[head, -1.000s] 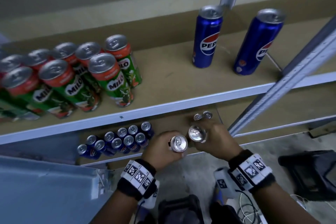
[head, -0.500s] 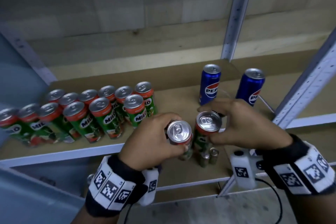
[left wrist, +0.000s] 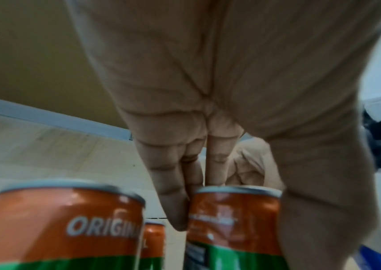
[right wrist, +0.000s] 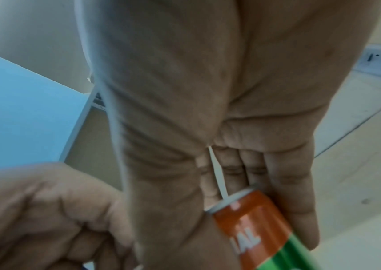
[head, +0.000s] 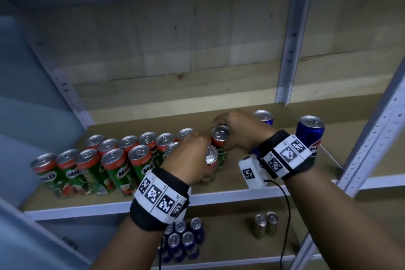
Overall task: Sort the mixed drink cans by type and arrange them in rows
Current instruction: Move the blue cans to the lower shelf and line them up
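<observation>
While each grip clasps one Milo can: left point(head: 188, 158) / right point(head: 238, 129) | Pepsi cans point(head: 310, 134) upright: 2

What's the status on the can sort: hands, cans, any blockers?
Left hand grips a Milo can; right hand grips another Milo can. Both at right end of Milo rows. Pepsi cans stand clear to the right; nothing blocking.
</observation>
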